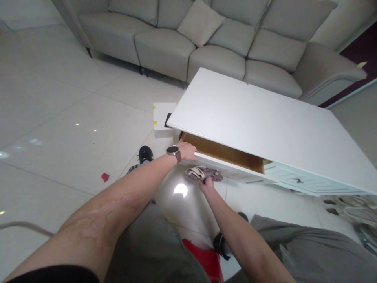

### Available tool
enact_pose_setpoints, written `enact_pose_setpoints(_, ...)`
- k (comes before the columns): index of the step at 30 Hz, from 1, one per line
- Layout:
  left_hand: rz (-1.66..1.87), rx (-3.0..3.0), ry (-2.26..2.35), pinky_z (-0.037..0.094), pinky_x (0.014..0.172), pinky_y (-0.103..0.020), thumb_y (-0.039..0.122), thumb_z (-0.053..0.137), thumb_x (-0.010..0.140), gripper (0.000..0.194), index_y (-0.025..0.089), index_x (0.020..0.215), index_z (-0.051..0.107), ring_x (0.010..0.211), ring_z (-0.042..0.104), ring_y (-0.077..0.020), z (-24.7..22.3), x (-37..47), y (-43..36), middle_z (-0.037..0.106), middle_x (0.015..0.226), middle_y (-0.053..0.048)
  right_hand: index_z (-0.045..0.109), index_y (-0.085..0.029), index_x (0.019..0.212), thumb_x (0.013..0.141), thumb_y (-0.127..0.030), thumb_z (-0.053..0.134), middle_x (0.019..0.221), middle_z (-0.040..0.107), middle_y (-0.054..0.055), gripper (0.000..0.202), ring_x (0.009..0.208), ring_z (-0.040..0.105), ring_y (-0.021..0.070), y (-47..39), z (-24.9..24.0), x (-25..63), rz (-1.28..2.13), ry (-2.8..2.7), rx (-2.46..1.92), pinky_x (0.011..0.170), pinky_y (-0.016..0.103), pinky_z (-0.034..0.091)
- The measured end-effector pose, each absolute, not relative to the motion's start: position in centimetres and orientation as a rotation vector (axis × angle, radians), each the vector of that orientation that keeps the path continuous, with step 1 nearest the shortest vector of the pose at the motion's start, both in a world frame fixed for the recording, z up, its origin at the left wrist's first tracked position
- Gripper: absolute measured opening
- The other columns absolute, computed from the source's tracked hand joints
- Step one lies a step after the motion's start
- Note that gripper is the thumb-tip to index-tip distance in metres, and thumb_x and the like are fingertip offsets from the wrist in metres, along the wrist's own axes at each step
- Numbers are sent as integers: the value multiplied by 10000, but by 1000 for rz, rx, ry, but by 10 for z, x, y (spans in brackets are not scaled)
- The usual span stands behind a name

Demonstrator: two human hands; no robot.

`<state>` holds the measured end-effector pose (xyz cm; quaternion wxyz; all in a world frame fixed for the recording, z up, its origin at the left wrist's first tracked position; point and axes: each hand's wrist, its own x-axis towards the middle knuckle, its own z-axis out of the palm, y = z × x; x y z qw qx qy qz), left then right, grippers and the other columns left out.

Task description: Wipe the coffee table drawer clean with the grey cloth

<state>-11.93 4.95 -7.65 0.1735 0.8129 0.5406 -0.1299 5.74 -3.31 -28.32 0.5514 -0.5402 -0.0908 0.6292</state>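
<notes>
A drawer (224, 152) with a bare wooden inside is pulled partway out of the white coffee table (265, 114). My left hand (187, 151), with a watch (173, 150) on the wrist, grips the drawer's left front corner, its fingers bent over the top edge. Below it, my right hand (207, 184) is closed on a folded purplish-grey and cream cloth (198, 172). The cloth lies against the drawer's front, beside a small knob (216, 172). Part of my right hand's fingers is hidden by the cloth.
A grey sofa (165, 43) stands behind the table. At the table's left end is a white box (161, 118) with a dark flat object on it. A red scrap (105, 177) lies on the tiled floor, and something red (206, 261) sits between my legs.
</notes>
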Motion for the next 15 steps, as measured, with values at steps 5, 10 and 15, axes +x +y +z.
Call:
enact_pose_setpoints(5, -373, 2327, 1513, 519, 900, -373, 608, 544, 822, 526, 277, 1168, 760, 1092, 686, -310, -76, -119, 50, 756, 1175, -119, 547, -204, 1056, 745, -111, 555, 877, 734, -15, 324, 853, 694, 165, -36, -296, 25, 1349, -130, -1427, 830, 362, 585)
enact_pose_setpoints(10, -370, 2329, 1491, 520, 868, -369, 629, 539, 819, 527, 292, 1160, 758, 1078, 691, -305, -77, -119, 50, 755, 1179, -110, 547, -229, 1060, 667, -123, 538, 1074, 726, 10, 408, 976, 690, 178, -44, -286, 119, 945, -159, -1592, 858, 373, 595)
enact_pose_setpoints(15, -371, 2322, 1512, 506, 884, -349, 624, 551, 809, 529, 303, 1179, 750, 1106, 680, -292, -80, -119, 51, 758, 1175, -98, 603, -206, 960, 596, -129, 629, 1064, 723, 40, 373, 1031, 672, 229, -50, -284, 163, 761, -306, -1654, 911, 410, 574)
